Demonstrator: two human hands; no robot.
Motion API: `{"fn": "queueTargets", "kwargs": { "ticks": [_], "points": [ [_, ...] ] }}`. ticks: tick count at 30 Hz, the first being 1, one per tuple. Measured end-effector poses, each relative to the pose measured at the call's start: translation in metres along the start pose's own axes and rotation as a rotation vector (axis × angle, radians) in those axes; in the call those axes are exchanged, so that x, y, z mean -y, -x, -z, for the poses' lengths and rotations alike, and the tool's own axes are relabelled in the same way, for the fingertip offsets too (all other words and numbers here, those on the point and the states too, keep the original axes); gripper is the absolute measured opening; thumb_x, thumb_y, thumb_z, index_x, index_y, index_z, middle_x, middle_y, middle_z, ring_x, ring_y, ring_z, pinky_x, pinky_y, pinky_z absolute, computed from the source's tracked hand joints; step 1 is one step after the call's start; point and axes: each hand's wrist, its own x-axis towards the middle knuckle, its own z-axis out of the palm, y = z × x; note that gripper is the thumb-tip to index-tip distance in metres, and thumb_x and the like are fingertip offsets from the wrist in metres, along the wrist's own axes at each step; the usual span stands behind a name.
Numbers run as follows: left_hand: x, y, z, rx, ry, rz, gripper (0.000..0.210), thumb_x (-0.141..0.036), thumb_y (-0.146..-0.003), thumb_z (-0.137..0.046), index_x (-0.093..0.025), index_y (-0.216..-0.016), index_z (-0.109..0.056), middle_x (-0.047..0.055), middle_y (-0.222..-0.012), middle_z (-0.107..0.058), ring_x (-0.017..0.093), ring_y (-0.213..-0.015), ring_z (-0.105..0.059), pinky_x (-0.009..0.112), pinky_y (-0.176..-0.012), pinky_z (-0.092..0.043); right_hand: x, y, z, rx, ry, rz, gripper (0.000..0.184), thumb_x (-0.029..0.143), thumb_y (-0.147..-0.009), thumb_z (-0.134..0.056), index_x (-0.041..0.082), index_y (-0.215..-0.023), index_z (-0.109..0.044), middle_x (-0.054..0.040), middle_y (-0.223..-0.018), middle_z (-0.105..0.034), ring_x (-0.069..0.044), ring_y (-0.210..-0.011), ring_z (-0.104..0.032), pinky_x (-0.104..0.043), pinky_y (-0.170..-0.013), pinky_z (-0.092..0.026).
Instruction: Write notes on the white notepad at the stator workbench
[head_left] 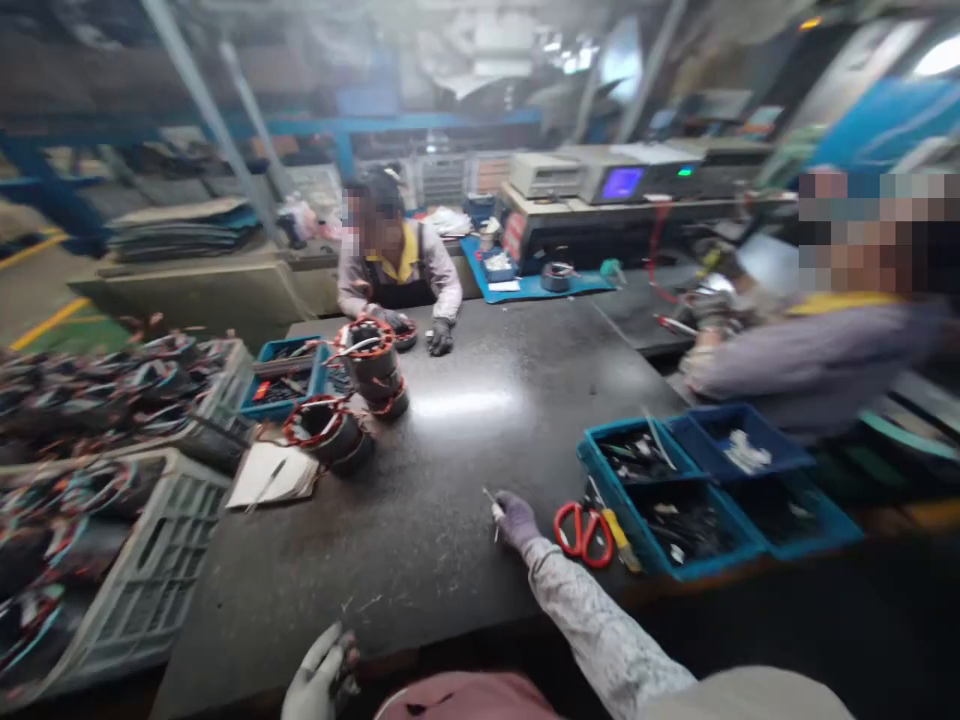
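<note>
The right hand [515,521], gloved, pinches a thin pale piece [496,511] between thumb and fingers, just above or on the dark tabletop [442,560]; contact is unclear. Just right of this grip lie red-handled scissors [582,534] and a yellow-handled tool [620,537], with blue bins [679,575] beyond them. Nearer the body and leftward, the left hand [324,670] has loosely bent fingers; whether it holds anything I cannot tell. Farther out, ahead and left, stand wire-wound rings [375,375] and a gloved co-worker [401,265].
</note>
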Motion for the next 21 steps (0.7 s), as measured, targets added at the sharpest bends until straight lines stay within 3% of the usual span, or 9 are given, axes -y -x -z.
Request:
{"fn": "queueTargets", "kwargs": {
  "ticks": [3,5,9,13,15,17,21],
  "points": [
    [-0.005,-0.026,-0.01,0.104,-0.154,-0.088,0.051,-0.023,-0.05,-0.074,-0.021,-0.1,-0.062,0.004,-0.083,-0.072,0.021,-0.076,-0.068,0.026,-0.059,-0.052,-0.024,0.053,0.005,-0.134,-0.13,-0.041,0.019,0.014,-0.088,-0.058,0.017,-0.1,-0.072,-0.0052,-0.096,-0.074,-0.014,-0.087,-0.068,-0.021,-0.08,-0.051],
    [-0.008,-0.039,-0.021,0.166,-0.248,-0.105,0.047,-0.025,-0.053,-0.073,-0.023,-0.099,-0.062,0.004,-0.086,-0.072,0.022,-0.081,-0.069,0.027,-0.062,-0.054,-0.048,0.077,0.03,-0.276,-0.177,-0.082,0.018,0.015,-0.087,-0.058,0.017,-0.099,-0.071,-0.0055,-0.099,-0.073,-0.014,-0.09,-0.068,-0.021,-0.085,-0.051],
    [-0.015,-0.029,-0.046,0.226,-0.299,-0.072,0.039,-0.024,-0.06,-0.07,-0.025,-0.098,-0.063,0.002,-0.089,-0.071,0.019,-0.078,-0.067,0.025,-0.059,-0.054,-0.117,0.107,0.116,-0.602,-0.164,-0.163,0.026,0.018,-0.092,-0.044,0.013,-0.1,-0.068,-0.0135,-0.108,-0.07,-0.021,-0.102,-0.065,-0.032,-0.097,-0.048],
    [-0.011,0.004,-0.062,0.145,-0.255,-0.084,0.032,-0.018,-0.062,-0.065,-0.022,-0.094,-0.064,0.003,-0.083,-0.07,0.016,-0.072,-0.066,0.022,-0.058,-0.053,-0.18,0.097,0.204,-0.785,-0.086,-0.221,0.034,0.021,-0.092,-0.042,0.005,-0.11,-0.066,-0.023,-0.117,-0.066,-0.03,-0.11,-0.062,-0.043,-0.103,-0.044],
    [-0.002,0.015,-0.069,0.114,-0.214,-0.089,0.031,-0.018,-0.063,-0.064,-0.021,-0.094,-0.064,0.003,-0.083,-0.07,0.017,-0.072,-0.067,0.023,-0.058,-0.053,-0.202,0.08,0.237,-0.77,0.052,-0.275,0.038,0.022,-0.093,-0.042,0.003,-0.117,-0.065,-0.0223,-0.121,-0.065,-0.03,-0.112,-0.062,-0.041,-0.104,-0.044],
    [0.012,0.023,-0.076,0.092,-0.15,-0.082,0.028,-0.017,-0.065,-0.064,-0.022,-0.093,-0.063,0.002,-0.085,-0.07,0.016,-0.071,-0.067,0.023,-0.058,-0.054,-0.219,0.061,0.259,-0.673,0.243,-0.293,0.042,0.021,-0.096,-0.037,0.006,-0.126,-0.062,-0.0183,-0.128,-0.063,-0.027,-0.118,-0.06,-0.036,-0.105,-0.044],
    [0.04,0.042,-0.095,0.055,-0.06,-0.068,0.025,-0.015,-0.07,-0.063,-0.021,-0.094,-0.064,0.001,-0.086,-0.07,0.013,-0.07,-0.067,0.019,-0.056,-0.053,-0.244,0.033,0.28,-0.429,0.454,-0.2,0.043,0.018,-0.094,-0.041,0.016,-0.133,-0.061,-0.0125,-0.131,-0.063,-0.024,-0.118,-0.06,-0.033,-0.101,-0.045]
  ]
}}
